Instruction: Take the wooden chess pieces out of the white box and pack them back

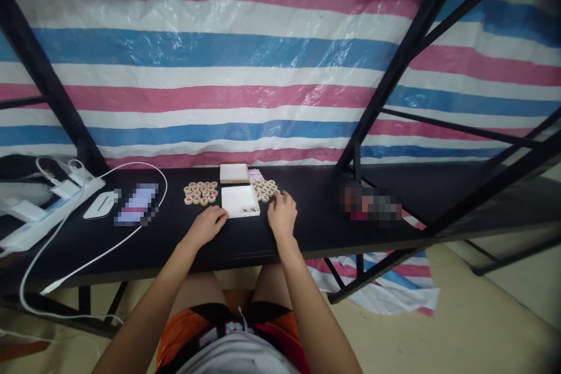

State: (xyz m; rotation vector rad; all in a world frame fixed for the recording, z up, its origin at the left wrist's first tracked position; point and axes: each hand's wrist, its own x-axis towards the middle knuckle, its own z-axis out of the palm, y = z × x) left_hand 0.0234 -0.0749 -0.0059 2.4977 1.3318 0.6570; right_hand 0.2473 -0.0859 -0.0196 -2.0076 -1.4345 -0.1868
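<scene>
An open white box (236,198) lies on the black table, with a few round pieces (249,210) marked in dark in its lower right corner. My left hand (211,224) is at the box's lower left corner, fingers together; what they grip, if anything, is too small to tell. To the right of the box, my right hand (283,213) rests beside a group of dark-marked round pieces (264,188). Its fingers are bent over the table, and their tips are partly hidden. Several red-marked round pieces (200,193) sit in rows left of the box.
Behind the open box is another white box part (234,173), with pinkish paper (256,175) beside it. A blurred phone (138,203), white cable, white device (100,204) and power strip (52,216) lie left. Blurred items (370,204) are at right. Black metal posts flank the table (324,216).
</scene>
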